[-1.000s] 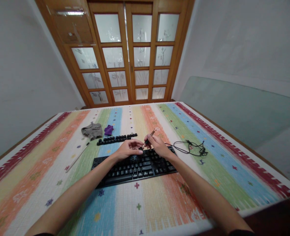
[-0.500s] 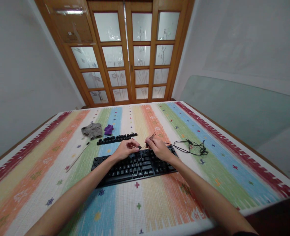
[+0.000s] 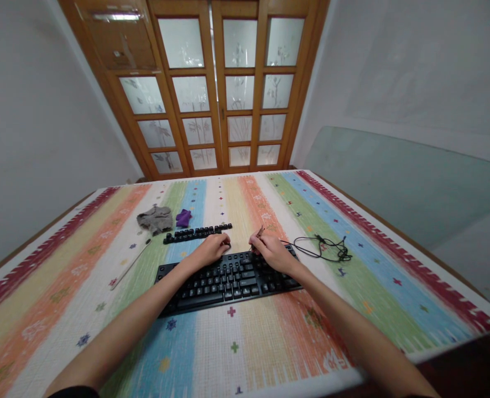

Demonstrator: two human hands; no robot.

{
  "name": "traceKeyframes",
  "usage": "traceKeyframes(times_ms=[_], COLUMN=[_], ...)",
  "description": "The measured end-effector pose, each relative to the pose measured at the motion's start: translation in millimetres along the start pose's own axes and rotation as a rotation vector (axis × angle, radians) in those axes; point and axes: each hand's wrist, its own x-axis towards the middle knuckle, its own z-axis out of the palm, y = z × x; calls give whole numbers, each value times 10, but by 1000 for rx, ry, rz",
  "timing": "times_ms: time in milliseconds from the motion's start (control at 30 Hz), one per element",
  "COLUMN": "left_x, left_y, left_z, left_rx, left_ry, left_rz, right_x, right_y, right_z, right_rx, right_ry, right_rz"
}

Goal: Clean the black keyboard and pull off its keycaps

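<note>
A black keyboard lies on the striped tablecloth before me. My left hand rests at the keyboard's far edge, fingers curled, pinching a small dark keycap against the cloth. My right hand sits at the far edge too, closed on a thin brown-handled tool that points away from me. A row of loose black keycaps lies just beyond my left hand.
The keyboard's black cable is coiled to the right. A grey cloth and a purple cloth lie at the back left, with a long thin stick nearby. Wooden glazed doors stand behind the table.
Both hands have dropped from above the keyboard to its far edge and drawn apart. My left hand carried the small keycap leftward toward the loose row.
</note>
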Motion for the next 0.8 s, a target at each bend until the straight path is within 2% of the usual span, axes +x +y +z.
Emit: traceKeyframes(times_ms=[400, 800], left_x=[-3, 228], left_y=[-129, -313], left_z=[41, 3], left_rx=[175, 274], left_ry=[35, 84], left_rz=[171, 122], right_x=[-72, -121], right_y=[-38, -31], right_z=[-20, -28], right_rx=[-73, -71], right_ry=[-14, 20], right_rz=[-51, -63])
